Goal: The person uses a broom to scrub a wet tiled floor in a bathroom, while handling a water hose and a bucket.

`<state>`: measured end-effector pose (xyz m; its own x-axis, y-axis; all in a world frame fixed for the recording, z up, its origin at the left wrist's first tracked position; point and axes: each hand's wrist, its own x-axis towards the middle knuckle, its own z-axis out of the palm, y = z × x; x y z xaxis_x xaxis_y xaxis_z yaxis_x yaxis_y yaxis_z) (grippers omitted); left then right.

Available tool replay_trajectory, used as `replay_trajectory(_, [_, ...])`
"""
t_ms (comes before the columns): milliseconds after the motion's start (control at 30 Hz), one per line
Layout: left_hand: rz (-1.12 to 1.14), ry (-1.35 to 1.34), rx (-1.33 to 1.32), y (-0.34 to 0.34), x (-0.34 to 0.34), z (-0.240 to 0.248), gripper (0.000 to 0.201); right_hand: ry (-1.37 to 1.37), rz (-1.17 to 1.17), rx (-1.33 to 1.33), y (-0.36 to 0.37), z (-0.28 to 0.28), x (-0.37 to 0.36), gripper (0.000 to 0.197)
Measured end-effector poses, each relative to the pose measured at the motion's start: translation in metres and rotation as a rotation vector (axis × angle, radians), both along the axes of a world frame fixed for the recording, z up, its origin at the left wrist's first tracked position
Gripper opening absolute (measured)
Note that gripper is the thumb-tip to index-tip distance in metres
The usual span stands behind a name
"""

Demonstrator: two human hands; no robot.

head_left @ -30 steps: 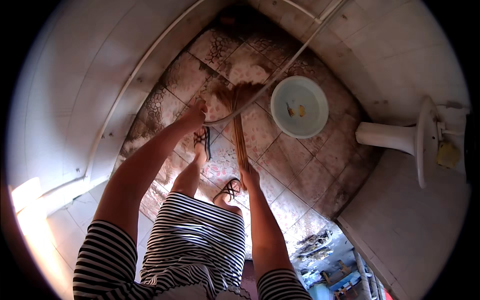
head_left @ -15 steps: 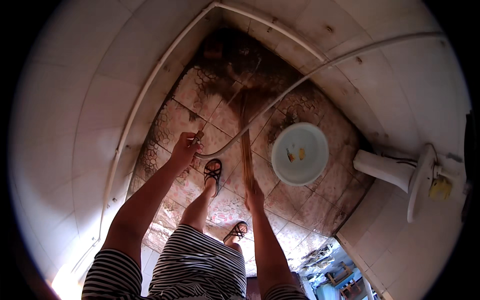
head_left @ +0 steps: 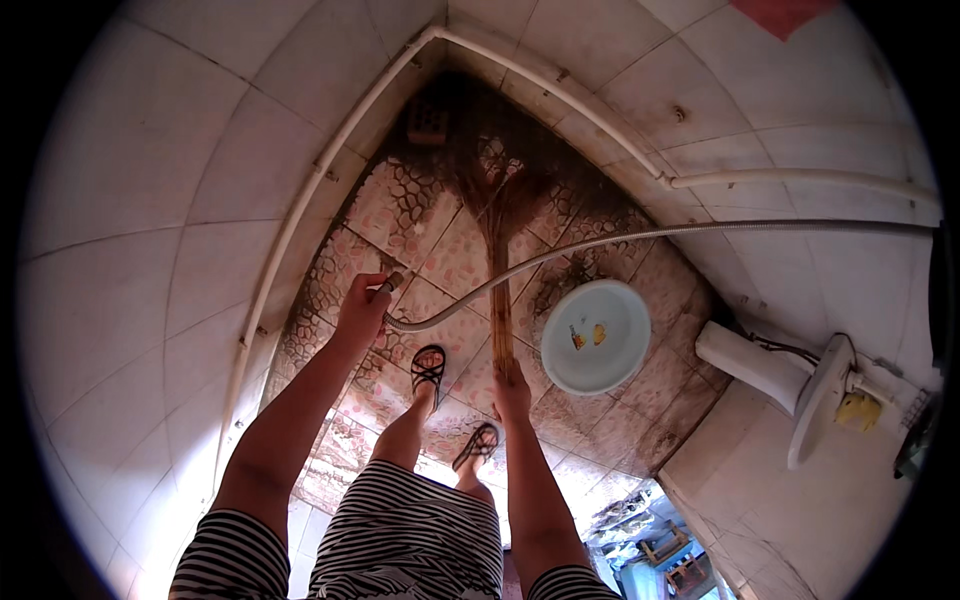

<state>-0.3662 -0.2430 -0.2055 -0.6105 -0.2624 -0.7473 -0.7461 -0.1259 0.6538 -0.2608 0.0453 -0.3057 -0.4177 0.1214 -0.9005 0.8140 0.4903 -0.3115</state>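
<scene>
My left hand [head_left: 362,308] is closed around the end of a flexible ribbed metal hose [head_left: 455,312], with a short brownish nozzle [head_left: 393,282] poking out past the fingers. From there the hose arcs to the right, crossing above the broom's handle. My right hand [head_left: 512,396] grips the lower part of a straw broom [head_left: 501,310]. Its dark bristles [head_left: 507,198] fan out against the stained floor tiles near the far corner. To the right of the broom, a pale round basin [head_left: 612,355] holds yellow and dark bits, too small to name.
Tiled walls meet at the far corner, with a white pipe [head_left: 330,165] running along them. A brick-like block [head_left: 427,122] lies in that corner. At right are a white pedestal [head_left: 752,362] and washbasin [head_left: 815,400]. My sandalled feet [head_left: 428,372] stand on the patterned floor.
The hose's right stretch now hangs lower and flatter across the view. The broom's bristles have shifted slightly right and look less blurred. The whole view has tilted a little. Both hands keep their hold.
</scene>
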Motion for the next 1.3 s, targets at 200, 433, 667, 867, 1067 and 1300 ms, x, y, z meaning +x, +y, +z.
replay_trajectory(200, [0.139, 0.070, 0.104, 0.051, -0.029, -0.005, 0.029, 0.223, 0.306, 0.300, -0.078, -0.074, -0.171, 0.041])
replay_trajectory(433, [0.249, 0.082, 0.007, 0.037, -0.037, 0.016, 0.031, 0.177, 0.340, 0.213, -0.019, -0.027, -0.114, 0.058])
replay_trajectory(667, [0.292, 0.129, -0.037, 0.070, -0.039, 0.012, 0.032, 0.180, 0.309, 0.201, -0.030, -0.014, -0.142, 0.059])
replay_trajectory(867, [0.172, 0.162, -0.029, 0.103, -0.066, 0.025, 0.032, 0.332, 0.281, 0.286, 0.062, -0.025, -0.114, 0.058])
replay_trajectory(1067, [0.048, 0.149, 0.003, 0.151, -0.068, 0.026, 0.030, 0.244, -0.118, 0.074, 0.147, 0.014, 0.030, 0.052])
replay_trajectory(1300, [-0.098, 0.082, 0.028, 0.213, -0.104, 0.035, 0.026, 0.106, -0.540, -0.216, 0.145, 0.014, -0.123, 0.035])
